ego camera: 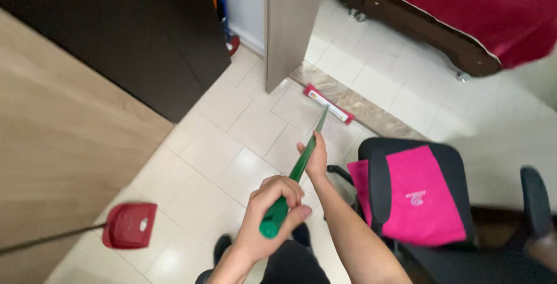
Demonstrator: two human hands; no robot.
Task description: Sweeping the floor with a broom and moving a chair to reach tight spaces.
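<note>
Head view: left hand [277, 213] clenched on green broom handle [296, 171] top, right hand [316, 156] gripping mid-shaft; red broom head [328, 103] on tile by door threshold. Sweeping stroke likely underway; next pull calls for drawing toward red dustpan [129, 225].

Green-handled broom [301, 165] slants down to pale tiles.

Free room: tiled floor [232, 150] ahead.
Left obstacles: dark cabinet [145, 40], red dustpan [129, 225].
Ahead: door panel [290, 23].
Right: office chair [429, 203].
</note>
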